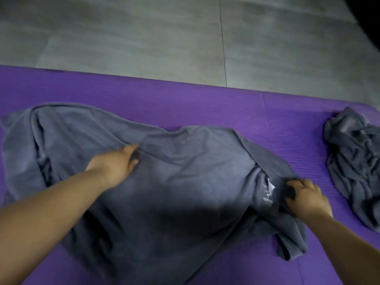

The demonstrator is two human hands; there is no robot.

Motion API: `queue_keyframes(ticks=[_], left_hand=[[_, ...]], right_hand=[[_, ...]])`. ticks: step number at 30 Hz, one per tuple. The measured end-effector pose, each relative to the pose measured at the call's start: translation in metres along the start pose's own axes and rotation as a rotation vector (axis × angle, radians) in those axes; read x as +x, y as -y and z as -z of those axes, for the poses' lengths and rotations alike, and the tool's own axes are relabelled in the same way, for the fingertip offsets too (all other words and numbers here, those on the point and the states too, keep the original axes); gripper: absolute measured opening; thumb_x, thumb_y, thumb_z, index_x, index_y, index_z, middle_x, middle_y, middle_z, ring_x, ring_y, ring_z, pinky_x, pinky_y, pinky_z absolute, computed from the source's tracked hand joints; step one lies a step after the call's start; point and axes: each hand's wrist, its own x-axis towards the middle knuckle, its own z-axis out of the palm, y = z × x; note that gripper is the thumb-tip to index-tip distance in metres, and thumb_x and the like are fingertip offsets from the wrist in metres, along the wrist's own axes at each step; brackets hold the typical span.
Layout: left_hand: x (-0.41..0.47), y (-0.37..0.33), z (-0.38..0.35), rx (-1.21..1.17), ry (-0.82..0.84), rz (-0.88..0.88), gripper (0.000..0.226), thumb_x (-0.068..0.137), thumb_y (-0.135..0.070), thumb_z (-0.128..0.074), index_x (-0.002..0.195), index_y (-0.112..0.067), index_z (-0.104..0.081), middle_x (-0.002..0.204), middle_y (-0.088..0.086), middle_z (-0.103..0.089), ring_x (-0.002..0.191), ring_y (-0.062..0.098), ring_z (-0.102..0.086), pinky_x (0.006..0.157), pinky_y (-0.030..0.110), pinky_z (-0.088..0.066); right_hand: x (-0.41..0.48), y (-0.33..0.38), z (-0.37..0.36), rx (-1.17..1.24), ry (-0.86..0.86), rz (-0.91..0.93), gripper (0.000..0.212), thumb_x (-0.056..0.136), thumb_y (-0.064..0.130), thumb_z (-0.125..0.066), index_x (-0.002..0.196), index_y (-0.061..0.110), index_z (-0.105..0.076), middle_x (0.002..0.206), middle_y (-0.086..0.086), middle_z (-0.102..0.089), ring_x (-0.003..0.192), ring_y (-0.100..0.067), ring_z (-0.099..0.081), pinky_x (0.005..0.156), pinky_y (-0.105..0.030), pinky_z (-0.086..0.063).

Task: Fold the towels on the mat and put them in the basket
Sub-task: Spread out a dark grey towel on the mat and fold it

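Head view: your left hand [115, 163] and right hand [308, 197] both pinch the towel [185, 182] on the mat [205, 103], fingers [133, 161] curled, so tug it flat before folding.

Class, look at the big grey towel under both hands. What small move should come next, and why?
Probably draw the right hand outward to flatten the large towel, while the left hand holds its middle. Its right side lies bunched on the mat, so a clean fold seems not yet possible.
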Motion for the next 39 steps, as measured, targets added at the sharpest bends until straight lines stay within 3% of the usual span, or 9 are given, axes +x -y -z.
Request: queue_keyframes(ticks=[6, 11, 16, 22, 25, 27, 33, 37, 39], left_hand=[[0.046, -0.038, 0.017, -0.137, -0.088, -0.089, 0.067, 0.094, -0.023, -0.046, 0.147, -0.022, -0.005, 0.156, 0.0, 0.002, 0.14, 0.022, -0.021, 0.11, 0.039, -0.026], [0.054, -0.075, -0.002, -0.15, -0.036, -0.106, 0.064, 0.092, -0.022, -0.05, 0.146, -0.015, -0.016, 0.151, 0.009, -0.017, 0.133, 0.029, -0.034, 0.106, 0.037, -0.029], [0.055, -0.069, -0.008, -0.299, -0.271, -0.025, 0.029, 0.092, -0.012, -0.046, 0.117, 0.0, -0.053, 0.123, 0.026, -0.048, 0.112, 0.04, -0.049, 0.093, 0.041, -0.038], [0.081, -0.044, 0.055, -0.454, -0.634, 0.04, 0.028, 0.089, -0.003, -0.043, 0.113, 0.005, -0.055, 0.121, 0.031, -0.05, 0.115, 0.04, -0.046, 0.097, 0.039, -0.034], [0.085, -0.042, 0.078, -0.44, -0.56, -0.02, 0.056, 0.087, -0.008, -0.055, 0.138, -0.004, -0.032, 0.145, 0.022, -0.024, 0.133, 0.032, -0.029, 0.109, 0.031, -0.023], [0.081, -0.04, 0.074, -0.371, -0.421, -0.081, 0.079, 0.084, -0.011, -0.062, 0.146, -0.009, -0.013, 0.153, 0.017, -0.005, 0.141, 0.029, -0.014, 0.113, 0.03, -0.016], [0.004, -0.026, -0.026, -0.034, -0.345, -0.652, 0.058, 0.073, -0.044, -0.046, 0.116, -0.008, -0.059, 0.116, 0.021, -0.061, 0.104, 0.035, -0.061, 0.087, 0.042, -0.05], [-0.057, -0.012, -0.102, 0.087, -0.248, -0.838, 0.05, 0.063, -0.055, -0.04, 0.105, -0.029, -0.046, 0.114, -0.002, -0.047, 0.102, 0.016, -0.045, 0.087, 0.03, -0.033], [-0.064, -0.008, -0.115, 0.059, -0.291, -0.834, 0.045, 0.063, -0.051, -0.039, 0.102, -0.029, -0.045, 0.109, -0.004, -0.043, 0.099, 0.016, -0.043, 0.084, 0.03, -0.031]], right_hand=[[0.011, -0.002, 0.003, -0.026, -0.021, -0.019, 0.026, 0.094, 0.018, -0.037, 0.11, 0.011, -0.057, 0.126, -0.012, -0.051, 0.114, -0.029, -0.051, 0.09, -0.034, -0.043], [0.005, -0.005, -0.007, 0.094, 0.082, -0.003, 0.063, 0.082, 0.037, -0.063, 0.135, 0.016, -0.035, 0.139, -0.007, -0.033, 0.129, -0.029, -0.035, 0.098, -0.039, -0.038], [0.026, -0.018, -0.007, 0.177, -0.013, 0.01, 0.023, 0.086, 0.017, -0.052, 0.107, 0.01, -0.06, 0.123, -0.015, -0.053, 0.11, -0.03, -0.054, 0.089, -0.036, -0.044], [0.059, -0.019, 0.056, 0.443, -0.314, 0.048, 0.023, 0.087, 0.0, -0.049, 0.104, -0.007, -0.063, 0.106, -0.032, -0.062, 0.102, -0.042, -0.057, 0.086, -0.039, -0.043], [0.093, -0.014, 0.094, 0.644, -0.403, 0.053, 0.01, 0.084, 0.019, -0.051, 0.085, 0.013, -0.059, 0.096, -0.007, -0.07, 0.09, -0.005, -0.064, 0.066, -0.012, -0.04], [0.106, -0.009, 0.099, 0.9, -0.452, 0.064, 0.025, 0.084, 0.018, -0.053, 0.108, 0.016, -0.049, 0.081, 0.008, -0.061, 0.053, 0.021, -0.05, 0.057, -0.003, -0.035], [0.067, -0.021, 0.004, 0.789, -0.18, -0.109, 0.053, 0.08, 0.019, -0.063, 0.125, -0.004, -0.046, 0.11, -0.014, -0.056, 0.065, 0.002, -0.054, 0.054, -0.017, -0.039], [0.032, -0.039, -0.051, 0.608, -0.155, -0.375, 0.047, 0.079, 0.02, -0.066, 0.115, -0.008, -0.055, 0.119, -0.032, -0.053, 0.114, -0.039, -0.049, 0.094, -0.04, -0.04], [0.024, -0.046, -0.055, 0.732, -0.132, -0.499, 0.048, 0.077, 0.019, -0.07, 0.114, -0.009, -0.056, 0.114, -0.029, -0.057, 0.107, -0.038, -0.055, 0.088, -0.038, -0.048]])
